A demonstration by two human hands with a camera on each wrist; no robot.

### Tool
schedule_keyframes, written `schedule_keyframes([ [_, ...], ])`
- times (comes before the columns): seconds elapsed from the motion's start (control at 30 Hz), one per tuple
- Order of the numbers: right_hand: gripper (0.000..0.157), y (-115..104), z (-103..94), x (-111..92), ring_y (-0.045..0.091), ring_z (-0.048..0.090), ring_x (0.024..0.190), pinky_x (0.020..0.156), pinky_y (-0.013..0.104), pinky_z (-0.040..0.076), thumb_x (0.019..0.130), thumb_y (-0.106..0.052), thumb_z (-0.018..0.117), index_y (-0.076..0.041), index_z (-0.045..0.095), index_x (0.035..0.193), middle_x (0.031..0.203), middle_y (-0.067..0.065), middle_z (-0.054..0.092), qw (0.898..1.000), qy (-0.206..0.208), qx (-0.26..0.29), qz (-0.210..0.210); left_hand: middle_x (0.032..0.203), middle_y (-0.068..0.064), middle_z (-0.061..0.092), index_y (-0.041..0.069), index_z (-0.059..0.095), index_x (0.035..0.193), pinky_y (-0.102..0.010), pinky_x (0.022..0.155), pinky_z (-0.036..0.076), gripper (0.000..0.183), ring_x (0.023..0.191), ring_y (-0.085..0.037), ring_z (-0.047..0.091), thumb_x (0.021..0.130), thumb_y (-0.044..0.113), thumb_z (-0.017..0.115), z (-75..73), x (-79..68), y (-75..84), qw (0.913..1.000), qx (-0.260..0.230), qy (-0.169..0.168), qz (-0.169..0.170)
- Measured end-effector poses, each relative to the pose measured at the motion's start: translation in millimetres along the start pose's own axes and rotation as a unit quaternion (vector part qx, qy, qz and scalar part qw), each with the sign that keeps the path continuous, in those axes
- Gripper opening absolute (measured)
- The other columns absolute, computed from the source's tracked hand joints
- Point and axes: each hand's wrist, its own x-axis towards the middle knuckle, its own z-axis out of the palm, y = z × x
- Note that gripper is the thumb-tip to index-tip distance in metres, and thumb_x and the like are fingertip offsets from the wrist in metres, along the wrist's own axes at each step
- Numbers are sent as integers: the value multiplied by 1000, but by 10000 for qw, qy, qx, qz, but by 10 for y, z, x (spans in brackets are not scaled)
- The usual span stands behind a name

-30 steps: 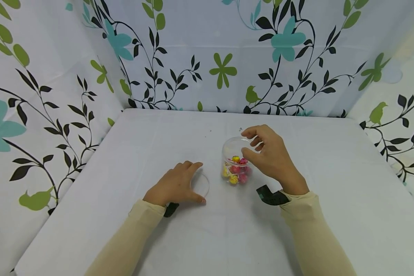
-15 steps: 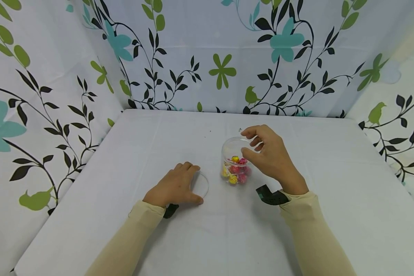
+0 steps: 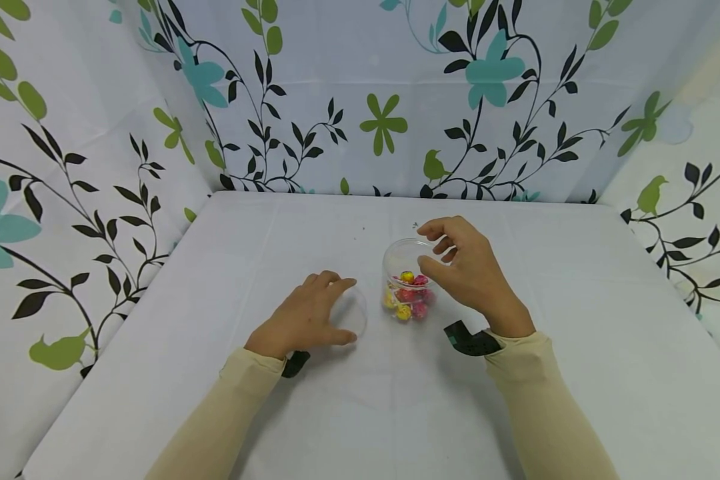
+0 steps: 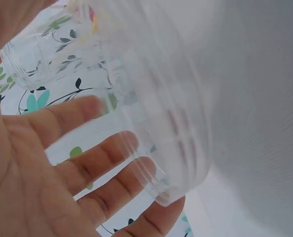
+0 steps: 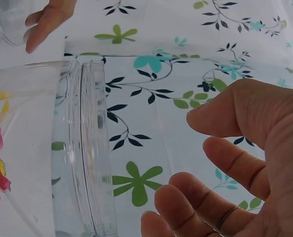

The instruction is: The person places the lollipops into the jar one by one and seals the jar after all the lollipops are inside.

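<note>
A clear round plastic lid [image 3: 365,313] lies within the spread thumb and fingers of my left hand [image 3: 303,317], which holds it by its edge. In the left wrist view, the fingertips meet the ridged rim of this lid [image 4: 186,143]; the thumb tip is out of frame. To its right stands an uncovered clear jar [image 3: 390,267] containing several lollipops [image 3: 417,293] in red, pink and yellow wrappers. My right hand [image 3: 474,273] hovers beside the jar's mouth with loosely bent fingers. In the right wrist view, a gap separates that hand from the jar's threaded neck [image 5: 90,148].
A white cloth covers the table [image 3: 336,413]. Behind and at both sides hangs a white curtain [image 3: 312,60] with leaf, flower and bird prints. Small dark marks dot the cloth behind the jar.
My left hand has shifted slightly right and away from me, and the lid has moved along with it. The right hand and the jar keep their places.
</note>
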Motion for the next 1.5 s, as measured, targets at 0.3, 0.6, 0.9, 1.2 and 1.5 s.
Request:
schedule_keyframes([
  [0.3, 38, 0, 6, 0, 27, 62, 100, 89, 49, 56, 90, -5, 73, -6, 66, 127, 119, 14, 63, 10000, 9, -68, -39, 135, -9, 49, 29, 48, 155, -43, 84, 56, 90, 114, -27, 50, 78, 48, 89, -20, -10, 11, 9975, -227, 576, 337],
  [0.6, 37, 3, 4, -5, 28, 63, 100, 88, 49, 56, 90, -5, 72, -5, 66, 127, 119, 16, 63, 10000, 12, -63, -69, 137, -9, 45, 26, 50, 147, -44, 82, 57, 84, 115, -27, 48, 77, 49, 90, -19, -11, 5, 9939, -333, 974, 406],
  [0.9, 37, -4, 0, -1, 29, 63, 100, 90, 53, 56, 91, -5, 72, -5, 66, 127, 119, 15, 63, 10000, -33, -41, -6, 133, -13, 46, 12, 46, 140, -48, 99, 52, 87, 113, -30, 55, 73, 39, 94, -63, -9, -20, 9835, -802, 1419, 785],
  [1.2, 37, -9, 4, 0, 30, 64, 101, 90, 53, 56, 91, -5, 71, -5, 65, 127, 120, 17, 63, 10000, -56, -48, -37, 135, -12, 45, 5, 41, 132, -44, 105, 50, 86, 121, -29, 54, 73, 36, 95, -43, -26, -49, 9769, -1190, 1574, 815],
  [1.5, 37, -7, 10, 4, 30, 64, 101, 89, 50, 56, 91, -5, 71, -5, 65, 128, 121, 18, 63, 9999, -160, -22, -29, 141, -13, 47, 7, 34, 125, -41, 90, 52, 86, 114, -34, 57, 73, 34, 97, -61, -56, -35, 9785, -1412, 1426, 468],
])
